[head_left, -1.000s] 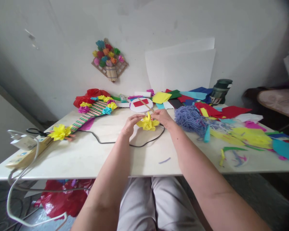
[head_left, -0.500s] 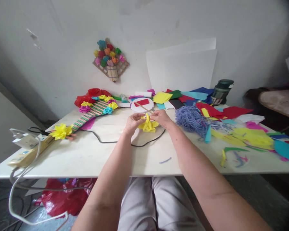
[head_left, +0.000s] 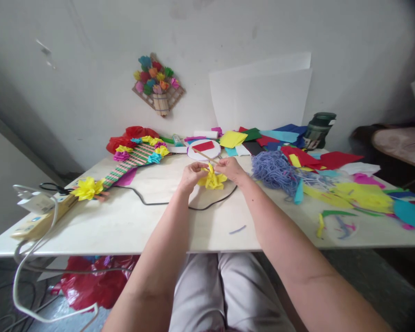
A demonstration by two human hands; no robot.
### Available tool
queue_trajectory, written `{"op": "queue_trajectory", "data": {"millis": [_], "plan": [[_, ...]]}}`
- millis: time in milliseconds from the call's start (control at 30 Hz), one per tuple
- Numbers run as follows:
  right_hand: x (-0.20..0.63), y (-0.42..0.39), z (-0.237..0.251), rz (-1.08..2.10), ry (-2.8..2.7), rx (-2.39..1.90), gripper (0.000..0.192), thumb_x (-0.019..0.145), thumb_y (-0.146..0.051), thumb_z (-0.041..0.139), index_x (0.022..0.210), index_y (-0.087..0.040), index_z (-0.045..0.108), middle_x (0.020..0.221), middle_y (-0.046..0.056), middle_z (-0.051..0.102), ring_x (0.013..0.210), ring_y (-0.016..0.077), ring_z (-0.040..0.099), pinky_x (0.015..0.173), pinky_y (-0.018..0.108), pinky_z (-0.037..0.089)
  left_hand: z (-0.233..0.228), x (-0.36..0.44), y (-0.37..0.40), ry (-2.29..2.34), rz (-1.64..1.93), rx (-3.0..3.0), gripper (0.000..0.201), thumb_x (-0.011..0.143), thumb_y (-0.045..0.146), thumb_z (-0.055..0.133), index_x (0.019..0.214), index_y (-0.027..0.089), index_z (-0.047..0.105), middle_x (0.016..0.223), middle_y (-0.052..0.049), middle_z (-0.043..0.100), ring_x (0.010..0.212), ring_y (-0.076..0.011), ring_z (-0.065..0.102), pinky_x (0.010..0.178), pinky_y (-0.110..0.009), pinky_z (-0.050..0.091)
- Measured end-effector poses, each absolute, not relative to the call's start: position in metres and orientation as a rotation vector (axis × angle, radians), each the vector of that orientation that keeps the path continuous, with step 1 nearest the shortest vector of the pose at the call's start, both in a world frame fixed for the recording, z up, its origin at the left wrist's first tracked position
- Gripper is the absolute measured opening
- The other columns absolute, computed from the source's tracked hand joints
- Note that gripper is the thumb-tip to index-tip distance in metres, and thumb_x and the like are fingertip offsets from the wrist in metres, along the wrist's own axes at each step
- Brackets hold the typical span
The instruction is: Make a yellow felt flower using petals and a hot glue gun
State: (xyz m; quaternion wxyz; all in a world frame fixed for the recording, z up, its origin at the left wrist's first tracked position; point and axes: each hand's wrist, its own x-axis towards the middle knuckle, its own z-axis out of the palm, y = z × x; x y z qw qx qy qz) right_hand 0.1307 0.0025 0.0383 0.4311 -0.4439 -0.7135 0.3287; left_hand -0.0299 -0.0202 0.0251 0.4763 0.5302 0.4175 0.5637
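A yellow paper flower (head_left: pixel 212 180) is held over the middle of the white table (head_left: pixel 124 221). My left hand (head_left: pixel 191 175) pinches its left side and my right hand (head_left: pixel 231 168) pinches its top right. The petals are bunched up between the fingers. A black cable (head_left: pixel 207 205) loops on the table just below the flower. Behind my hands lie a white round plate (head_left: pixel 204 152) with a red paper strip and a thin wooden stick (head_left: pixel 204 155).
A striped stick mat with paper flowers (head_left: pixel 131 159) and another yellow flower (head_left: pixel 86 188) lie at the left, by a power strip (head_left: pixel 38 216). Purple yarn (head_left: pixel 275 170), coloured paper scraps (head_left: pixel 359 193) and a dark jar (head_left: pixel 317 130) crowd the right. White boards lean on the wall.
The flower's petals, spread wide a second ago, are now gathered upward between both hands. My hands have shifted slightly closer together.
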Motion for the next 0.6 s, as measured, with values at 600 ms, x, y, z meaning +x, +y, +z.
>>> {"op": "queue_trajectory", "data": {"millis": [600], "plan": [[0.1302, 0.0063, 0.0336, 0.793, -1.784, -1.075, 0.023, 0.06, -0.032, 0.053, 0.048, -0.018, 0.04, 0.048, -0.007, 0.027, 0.051, 0.0066, 0.025, 0.048, 0.023, 0.019, 0.0245, -0.0306, -0.0177, 1.163, 1.331, 1.371, 0.021, 0.05, 0.025, 0.068, 0.065, 0.013, 0.06, 0.055, 0.001, 0.058, 0.048, -0.0103, 0.051, 0.047, -0.021, 0.035]]}}
